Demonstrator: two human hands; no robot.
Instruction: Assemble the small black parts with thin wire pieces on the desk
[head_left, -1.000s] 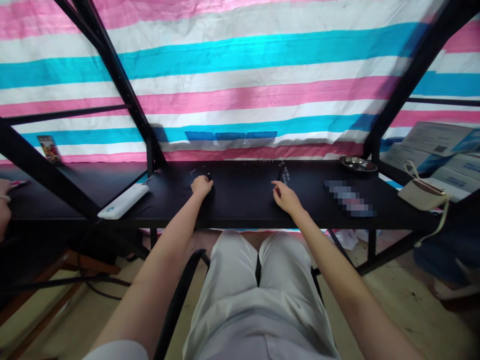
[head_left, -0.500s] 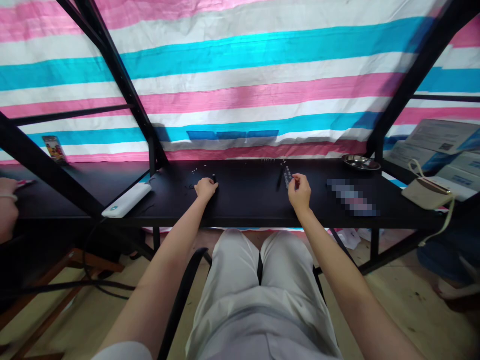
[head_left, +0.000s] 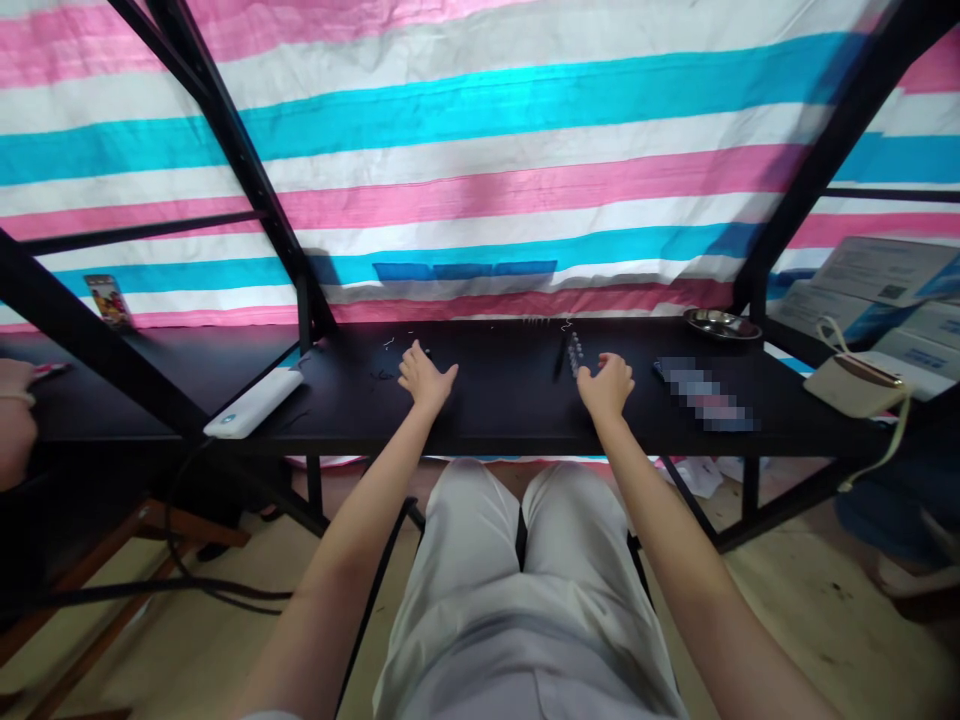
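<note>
My left hand (head_left: 427, 380) hovers at the black table with its fingers spread and thumb out, holding nothing. Just beyond its fingers a small dark object (head_left: 428, 352) shows in part; I cannot make out its kind. My right hand (head_left: 607, 385) is beside a short row of small clear pieces (head_left: 575, 354), its thumb and fingers apart and nothing visible between them. A thin black pen-like stick (head_left: 560, 356) lies just left of that row. Small dark thread-like bits (head_left: 381, 376) and white scraps (head_left: 388, 343) lie to the left of my left hand.
A white power bank-like block (head_left: 255, 402) lies at the left of the black table (head_left: 502, 400). A shiny metal dish (head_left: 721, 324), a blurred-out flat item (head_left: 705, 395) and a beige bag (head_left: 855, 385) are on the right. Black frame posts (head_left: 247, 160) rise at both sides. Another person's hand (head_left: 15, 420) shows far left.
My left hand has opened from a pinch by the small dark object and moved slightly right. My right hand's fingers have parted, and it has shifted a little right from the row of clear pieces.
</note>
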